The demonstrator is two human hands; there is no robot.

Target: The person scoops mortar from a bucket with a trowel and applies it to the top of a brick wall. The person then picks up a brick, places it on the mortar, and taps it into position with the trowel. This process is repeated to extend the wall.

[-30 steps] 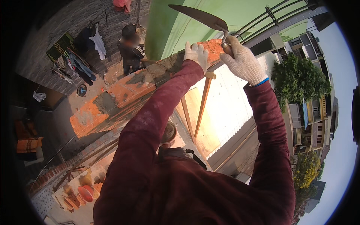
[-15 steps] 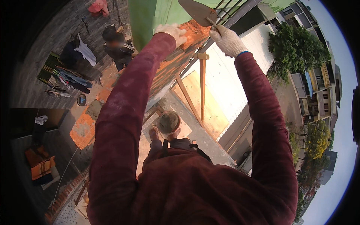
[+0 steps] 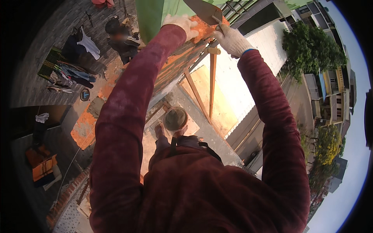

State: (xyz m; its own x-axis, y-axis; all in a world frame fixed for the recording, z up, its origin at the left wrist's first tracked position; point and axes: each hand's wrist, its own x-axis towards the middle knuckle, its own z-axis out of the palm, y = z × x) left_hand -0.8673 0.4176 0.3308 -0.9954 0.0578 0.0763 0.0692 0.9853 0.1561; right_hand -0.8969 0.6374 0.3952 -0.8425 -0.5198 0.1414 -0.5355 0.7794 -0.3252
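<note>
My gloved left hand grips the rough orange brick at the top end of the wall, its fingers curved over it. My gloved right hand, just right of that brick, is closed on the handle of a trowel, whose metal blade lies tilted over the brick. The brick wall runs down to the lower left, with grey mortar on part of its top, partly hidden by my left arm.
A co-worker is beyond the wall at upper left. A round bucket stands by my feet on a platform. Timber props and a white corrugated roof lie right of the wall; a line crosses at lower left.
Since a second ago the view has swung, showing the bucket and my feet. The trowel has come down over the brick, and my left hand has moved up toward the wall's end.
</note>
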